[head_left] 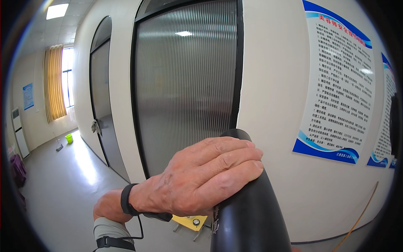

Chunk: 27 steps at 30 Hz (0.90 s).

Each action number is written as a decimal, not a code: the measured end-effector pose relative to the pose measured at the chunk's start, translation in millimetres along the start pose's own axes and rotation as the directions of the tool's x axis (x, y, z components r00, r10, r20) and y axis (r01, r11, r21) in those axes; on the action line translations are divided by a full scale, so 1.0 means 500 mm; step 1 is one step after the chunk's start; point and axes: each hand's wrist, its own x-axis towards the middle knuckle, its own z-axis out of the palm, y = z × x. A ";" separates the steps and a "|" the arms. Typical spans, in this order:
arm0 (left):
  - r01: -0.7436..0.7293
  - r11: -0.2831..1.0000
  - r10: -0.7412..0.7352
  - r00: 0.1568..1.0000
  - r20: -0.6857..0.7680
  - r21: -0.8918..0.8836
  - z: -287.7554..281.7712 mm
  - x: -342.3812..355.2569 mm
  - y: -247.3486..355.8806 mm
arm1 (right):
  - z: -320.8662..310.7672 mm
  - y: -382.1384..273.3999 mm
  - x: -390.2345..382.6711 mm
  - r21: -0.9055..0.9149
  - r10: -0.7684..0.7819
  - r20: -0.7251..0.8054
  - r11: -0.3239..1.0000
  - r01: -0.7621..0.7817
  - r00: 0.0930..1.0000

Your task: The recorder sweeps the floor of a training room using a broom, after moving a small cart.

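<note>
My left hand (pixel 205 174) lies across the upper end of a smooth black cylinder (pixel 254 214), its fingers pressed together and curved over the top. A small pale mark runs along the cylinder's side beneath the hand. The cylinder stands tilted and leaves the view at the lower edge, so its lower end is hidden. A black strap and a cable are on my left wrist. Only a sliver of skin, apparently my right hand (pixel 296 249), shows beside the cylinder at the lower edge; its fingers are hidden.
Ahead is a black-framed ribbed glass door (pixel 184 84); another door (pixel 103 96) is farther left. Posters (pixel 336 80) hang on the right wall. A yellow stand (pixel 191 221) with a knob is below my hand. A thin brown stick (pixel 361 212) leans right. A green bin (pixel 69 138) stands far left.
</note>
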 end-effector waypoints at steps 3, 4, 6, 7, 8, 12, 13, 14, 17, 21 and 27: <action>0.001 1.000 -0.001 1.000 -0.005 0.002 0.001 0.001 0.000 | 0.011 0.009 0.001 0.033 -0.026 -0.055 0.999 0.028 0.998; 0.004 1.000 -0.004 1.000 -0.017 0.001 0.001 0.001 0.001 | 0.014 0.014 0.001 -0.011 -0.070 -0.094 0.998 0.070 0.993; -0.005 1.000 0.005 1.000 -0.010 0.013 -0.002 0.005 0.001 | -0.023 -0.030 -0.010 -0.060 -0.122 -0.133 0.992 0.115 0.984; -0.013 1.000 0.013 1.000 -0.001 0.023 -0.002 0.008 0.001 | -0.095 -0.122 -0.040 0.101 0.094 -0.102 0.991 -0.084 0.990; -0.019 1.000 0.019 1.000 -0.003 0.023 -0.003 0.011 0.001 | -0.133 -0.173 -0.061 0.254 0.307 -0.040 0.923 -0.287 0.951; -0.020 1.000 0.021 1.000 -0.019 0.017 -0.010 0.015 0.004 | -0.108 -0.143 -0.054 0.223 0.239 -0.083 0.951 -0.216 0.967; -0.022 1.000 0.023 1.000 -0.022 0.020 -0.011 0.016 0.004 | -0.102 -0.139 -0.052 0.235 0.242 -0.094 0.948 -0.214 0.966; -0.025 0.999 0.026 0.999 -0.022 0.022 -0.013 0.019 0.004 | -0.098 -0.135 -0.051 0.247 0.245 -0.104 0.945 -0.213 0.964; -0.041 0.999 0.042 0.999 -0.014 0.029 -0.014 0.024 0.004 | -0.096 -0.138 -0.053 0.276 0.262 -0.096 0.934 -0.227 0.960; -0.041 0.999 0.041 0.999 -0.027 0.025 -0.008 0.024 0.001 | -0.095 -0.125 -0.043 0.207 0.221 -0.100 0.958 -0.197 0.970; -0.050 0.998 0.052 0.998 -0.048 0.042 -0.007 0.022 0.001 | -0.105 -0.133 -0.040 0.178 0.222 -0.101 0.963 -0.202 0.970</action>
